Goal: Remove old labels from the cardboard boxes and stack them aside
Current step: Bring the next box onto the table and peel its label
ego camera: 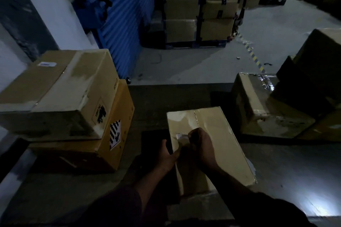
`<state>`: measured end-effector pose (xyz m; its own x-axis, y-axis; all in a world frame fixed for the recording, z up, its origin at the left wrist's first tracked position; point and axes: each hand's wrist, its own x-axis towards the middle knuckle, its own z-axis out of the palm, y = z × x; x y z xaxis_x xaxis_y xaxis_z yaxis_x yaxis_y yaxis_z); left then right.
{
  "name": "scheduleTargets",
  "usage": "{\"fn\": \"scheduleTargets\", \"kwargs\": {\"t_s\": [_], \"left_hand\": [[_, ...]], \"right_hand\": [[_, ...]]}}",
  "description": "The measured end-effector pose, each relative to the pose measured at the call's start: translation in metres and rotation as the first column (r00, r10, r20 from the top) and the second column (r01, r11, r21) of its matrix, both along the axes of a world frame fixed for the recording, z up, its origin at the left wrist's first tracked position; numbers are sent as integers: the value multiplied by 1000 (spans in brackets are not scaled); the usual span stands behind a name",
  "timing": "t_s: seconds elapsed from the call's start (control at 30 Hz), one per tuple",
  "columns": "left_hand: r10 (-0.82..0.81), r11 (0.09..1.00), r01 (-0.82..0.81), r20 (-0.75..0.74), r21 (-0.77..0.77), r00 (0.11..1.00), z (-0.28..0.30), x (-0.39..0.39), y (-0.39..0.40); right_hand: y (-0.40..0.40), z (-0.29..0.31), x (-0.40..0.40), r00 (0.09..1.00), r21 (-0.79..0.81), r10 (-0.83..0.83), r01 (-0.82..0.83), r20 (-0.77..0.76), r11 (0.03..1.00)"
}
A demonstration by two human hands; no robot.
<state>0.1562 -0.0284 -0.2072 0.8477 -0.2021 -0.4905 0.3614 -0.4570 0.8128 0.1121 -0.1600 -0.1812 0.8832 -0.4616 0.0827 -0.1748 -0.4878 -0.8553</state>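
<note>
The step in hand is the peeling itself: at lower centre of the frame a cardboard box [212, 145] lies flat on the dark desk [151, 97], and both hands work at its near-left part. The right hand [201, 143] is curled with its fingertips pinched on a small white scrap of label [180, 136] that stands lifted off the box top, while the left hand [168, 155] holds the box's left edge, fingers wrapped over the side to steady it. The light is dim, so whether the scrap is the whole label or only a torn corner cannot be told. The next move, as I judge it, calls for a slow, low pull so the paper comes away without tearing, with the left hand bracing against it. At the left of the frame two boxes [60, 86] sit stacked; the lower one carries a striped diamond sticker [115, 134]. More boxes [267, 105] wait at right.
</note>
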Motion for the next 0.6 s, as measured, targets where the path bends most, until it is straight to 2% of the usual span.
{"fn": "scheduleTargets", "kwargs": {"t_s": [0.13,0.3,0.4,0.6], "left_hand": [[30,1000,-30,-2,0,1000,-4,-1,0],[94,996,-93,83,-7,992,-5,-6,-4],[87,995,-93,233,18,969,-4,-7,-4],[44,975,-157,555,157,831,1,-8,-14]], "right_hand": [[-11,-9,-4,996,66,-85,83,29,994],[-27,-6,-18,986,191,-167,160,23,968],[-34,-6,-28,980,220,-194,179,47,959],[-49,-3,-41,959,304,-279,249,57,920]]}}
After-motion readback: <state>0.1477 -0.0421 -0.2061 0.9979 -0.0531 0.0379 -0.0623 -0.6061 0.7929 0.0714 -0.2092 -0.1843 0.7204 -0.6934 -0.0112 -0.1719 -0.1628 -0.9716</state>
